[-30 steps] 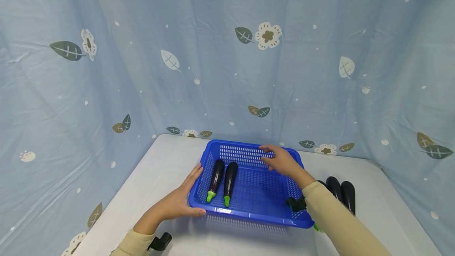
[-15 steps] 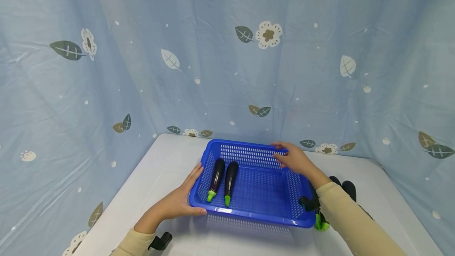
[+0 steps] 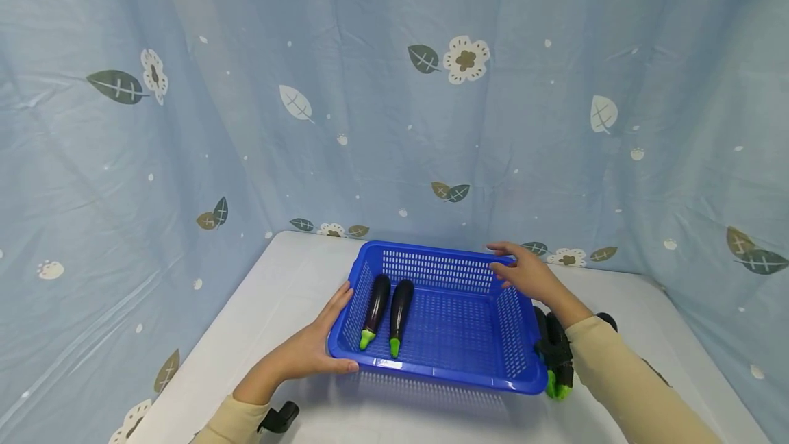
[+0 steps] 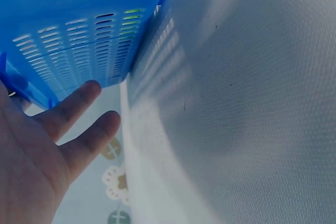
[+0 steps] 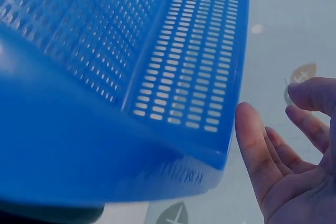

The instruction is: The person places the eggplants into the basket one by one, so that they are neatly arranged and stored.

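Note:
A blue plastic basket (image 3: 445, 377) with slotted walls stands on the white table. In its left half lie two dark eggplants, a left one (image 3: 374, 314) and a right one (image 3: 401, 317), with green stems toward me. My left hand (image 3: 311, 351) rests against the basket's left front corner, thumb by the front rim. The left wrist view shows two straight, spread fingers (image 4: 79, 108) beneath the basket wall. My right hand (image 3: 527, 276) is at the back right corner, its fingers slightly bent and holding nothing; the right wrist view shows a fingertip (image 5: 247, 116) close to the rim, contact uncertain.
More eggplants (image 3: 561, 374) lie on the table right of the basket, partly hidden behind my right forearm and its black wrist camera. A blue patterned curtain (image 3: 370, 122) hangs behind and beside the white table (image 3: 271, 279).
My right hand has moved right, from over the basket's back part to its back right corner. The left hand, the basket and the two eggplants in it look unmoved.

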Motion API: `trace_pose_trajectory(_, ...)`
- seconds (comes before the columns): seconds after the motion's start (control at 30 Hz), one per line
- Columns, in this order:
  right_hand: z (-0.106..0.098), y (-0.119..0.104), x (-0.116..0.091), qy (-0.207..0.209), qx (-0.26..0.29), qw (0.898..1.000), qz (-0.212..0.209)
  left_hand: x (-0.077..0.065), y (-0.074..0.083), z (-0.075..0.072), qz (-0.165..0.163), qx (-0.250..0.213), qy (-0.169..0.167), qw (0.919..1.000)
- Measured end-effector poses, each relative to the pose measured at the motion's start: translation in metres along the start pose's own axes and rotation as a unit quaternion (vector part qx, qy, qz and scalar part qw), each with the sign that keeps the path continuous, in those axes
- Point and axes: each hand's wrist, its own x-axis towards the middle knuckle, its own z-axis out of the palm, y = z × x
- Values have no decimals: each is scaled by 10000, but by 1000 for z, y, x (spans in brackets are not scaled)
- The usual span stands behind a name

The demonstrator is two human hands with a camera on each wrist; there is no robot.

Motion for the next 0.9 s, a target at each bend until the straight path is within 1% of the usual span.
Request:
trace_pose_trajectory(0.3,-8,13,-9,238,-34,9997,-13,0,1,1,-82,-17,-58,9999)
trace_pose_trajectory(0.5,-13,22,-14,409,-229,9988,112,-1,2,0,-85,-62,-65,9999)
trace_pose_trajectory(0.77,-17,32,-21,604,-409,9973,1,0,3,-1,-84,-48,-45,9999)
trace_pose_trajectory(0.9,-19,35,-24,650,-429,9969,69,0,2,-1,-68,-41,-36,10000)
